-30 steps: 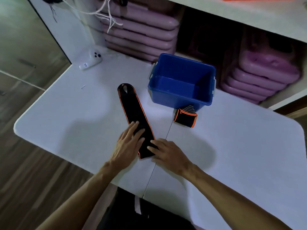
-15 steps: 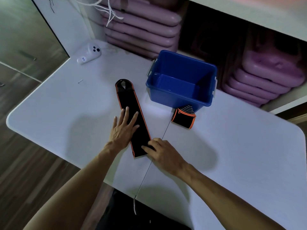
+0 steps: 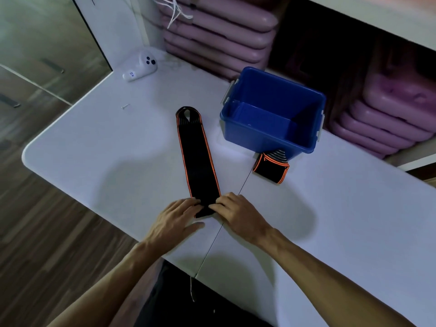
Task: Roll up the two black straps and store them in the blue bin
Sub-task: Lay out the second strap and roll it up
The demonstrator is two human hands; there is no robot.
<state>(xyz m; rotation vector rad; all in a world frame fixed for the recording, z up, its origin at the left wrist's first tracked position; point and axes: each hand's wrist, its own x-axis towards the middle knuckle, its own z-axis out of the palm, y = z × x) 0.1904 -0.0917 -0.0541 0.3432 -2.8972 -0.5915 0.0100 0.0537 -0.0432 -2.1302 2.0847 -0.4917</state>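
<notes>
A long black strap [image 3: 197, 159] with orange edges lies flat on the white table [image 3: 106, 147], its looped end pointing away from me. My left hand [image 3: 175, 220] and my right hand [image 3: 238, 214] both pinch its near end, fingertips on the fabric from either side. A second black strap [image 3: 270, 166], rolled up, rests on the table against the front of the blue bin [image 3: 271, 135]. The bin is open and holds nothing.
A white controller [image 3: 140, 67] and a small screw [image 3: 125, 106] lie at the table's far left. Stacks of pink cases [image 3: 221, 31] fill the shelves behind the bin. A seam runs down the table's middle.
My left hand slid back along the strap from its middle to the near end. Both hands now grip that end together.
</notes>
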